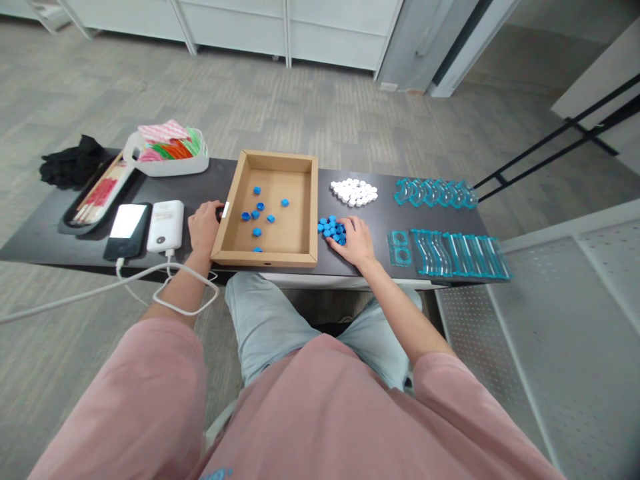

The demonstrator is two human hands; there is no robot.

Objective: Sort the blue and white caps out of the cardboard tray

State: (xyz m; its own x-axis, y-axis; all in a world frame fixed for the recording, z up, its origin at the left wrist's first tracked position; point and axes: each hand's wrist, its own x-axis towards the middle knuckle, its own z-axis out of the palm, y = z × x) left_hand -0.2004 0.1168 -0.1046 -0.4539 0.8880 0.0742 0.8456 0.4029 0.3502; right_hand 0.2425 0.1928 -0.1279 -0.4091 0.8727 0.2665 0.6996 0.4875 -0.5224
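Observation:
My left hand (202, 228) lies on the dark table against the left wall of a shallow cardboard box (314, 220). Its fingers point forward, and a small dark patch shows between them and the box. Several small blue hexagonal pieces (257, 232) are scattered inside the box, some tipped on their sides. To the right of the box, my right hand (358, 243) rests palm down, thumb and fingers apart, curved around the right side of a cluster of blue hexagonal pieces (327, 227). Its palm hides part of that cluster. Beyond it sits a group of white pieces (354, 192).
On the right lie clear teal curved tracks (436, 193), straight tracks (470, 255) and a square teal piece (400, 249). On the left are a phone (127, 230), a cabled white power bank (165, 227), a dark tray (75, 227), a white basket (175, 167) and black cloth (75, 163).

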